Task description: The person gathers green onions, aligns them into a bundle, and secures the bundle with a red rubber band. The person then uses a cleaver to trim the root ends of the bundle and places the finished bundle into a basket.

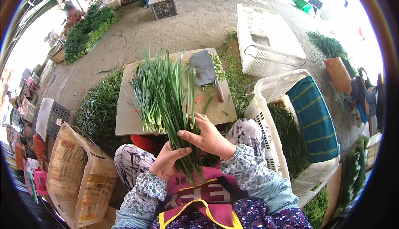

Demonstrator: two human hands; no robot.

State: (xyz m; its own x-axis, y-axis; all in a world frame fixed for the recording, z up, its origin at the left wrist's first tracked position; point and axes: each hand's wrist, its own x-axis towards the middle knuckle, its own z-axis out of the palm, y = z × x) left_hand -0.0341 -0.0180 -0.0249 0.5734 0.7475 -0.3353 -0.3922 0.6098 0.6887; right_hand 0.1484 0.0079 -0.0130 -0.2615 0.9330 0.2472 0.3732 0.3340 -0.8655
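Note:
A bunch of long green Chinese chives (174,104) is held upright between both hands, tips pointing away from me. My left hand (170,160) grips its lower part from the left, thumb across the front. From the right, my right hand (207,135) wraps the bunch a little higher. Behind it, another pile of chives (145,91) lies on a board (129,113), pale ends towards me. A cleaver (202,68) with a wooden handle rests on the board's right side, beside cut pale stem ends (218,66). Red ties (198,99) lie on the board.
A white plastic crate (269,154) holding chives and a teal striped cloth (314,119) stands at my right. Beyond it is another white crate (271,41). Leaf trimmings (99,110) are heaped left of the board, near a stained crate (84,179). A person (72,15) sits far left behind piled greens (90,32).

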